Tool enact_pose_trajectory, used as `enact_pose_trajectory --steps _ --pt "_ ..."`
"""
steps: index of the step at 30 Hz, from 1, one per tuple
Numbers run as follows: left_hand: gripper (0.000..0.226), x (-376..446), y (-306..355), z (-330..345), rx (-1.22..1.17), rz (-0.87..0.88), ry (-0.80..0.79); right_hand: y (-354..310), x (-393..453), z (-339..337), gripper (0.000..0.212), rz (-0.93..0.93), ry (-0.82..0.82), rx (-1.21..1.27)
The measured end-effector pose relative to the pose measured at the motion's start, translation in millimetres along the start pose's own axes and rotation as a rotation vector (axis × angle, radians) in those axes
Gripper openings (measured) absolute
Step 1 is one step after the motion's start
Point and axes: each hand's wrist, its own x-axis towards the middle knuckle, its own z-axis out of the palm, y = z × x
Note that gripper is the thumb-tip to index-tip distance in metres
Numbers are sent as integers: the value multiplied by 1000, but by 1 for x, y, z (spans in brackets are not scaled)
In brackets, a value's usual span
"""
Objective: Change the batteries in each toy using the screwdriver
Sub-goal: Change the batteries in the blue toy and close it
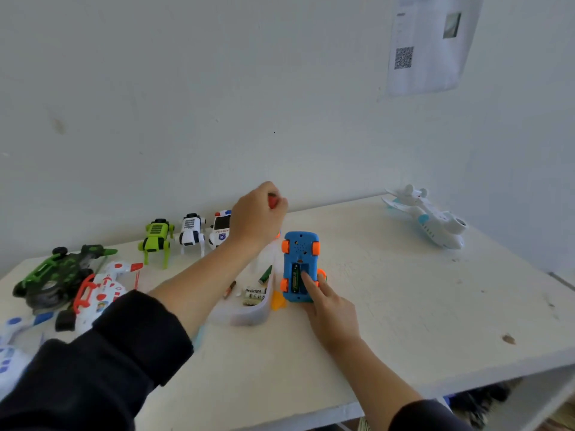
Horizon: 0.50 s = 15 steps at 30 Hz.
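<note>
Right hand (329, 306) steadies upturned blue toy car (299, 265) mid-table, fingertip in its open battery bay | left hand (256, 219) clenched around red-handled screwdriver (273, 200), raised toward back edge

A QR-code paper (426, 42) hangs on the wall (217, 88).

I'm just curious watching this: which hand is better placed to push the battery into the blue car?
The right hand: its finger already reaches into the blue car's open battery bay. The left hand is raised, gripping something red.
</note>
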Motion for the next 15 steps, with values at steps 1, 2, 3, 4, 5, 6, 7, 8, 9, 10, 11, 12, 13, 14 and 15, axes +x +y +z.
enact_pose_trajectory --steps 1,2,3,4,5,6,7,8,9,10,11,12,13,14,15 --pt "17 -8 1 -2 143 114 -76 0 0 -1 70 -2 11 11" --pt "14 -16 -2 0 272 170 -161 -1 0 -2 75 -8 17 11" --pt "12 -25 -6 6 362 163 -253 -2 0 -4 79 -15 23 2" --pt "11 -34 -12 13 401 108 -338 -4 0 -5 85 -20 30 -4" --pt "9 -44 -18 19 380 34 -398 -5 0 -7 91 -24 41 -11" --pt "11 -52 -23 24 318 -43 -424 -5 0 -9 95 -21 54 -14" --pt "15 -58 -27 26 240 -106 -411 -7 0 -9 96 -18 63 -13" --pt "16 -62 -29 28 152 -147 -368 -6 0 -9 96 -17 75 -19" --pt "16 -64 -31 27 63 -165 -303 -5 0 -8 94 -23 92 -20" --pt "16 -64 -29 23 -20 -161 -233 -4 0 -7 90 -34 113 -19" --pt "15 -63 -24 17 -82 -136 -176 -3 0 -7 83 -52 132 -16" --pt "14 -62 -19 9 -114 -93 -148 -3 0 -6 75 -78 148 -13" --pt "16 -60 -14 1 -114 -36 -141 -3 0 -5 62 -107 163 -12" --pt "21 -58 -10 -7 -85 25 -142 -4 0 -6 45 -122 176 -13" --pt "28 -58 -9 -13 -60 75 -142 -5 -1 -7 27 -118 180 -12"
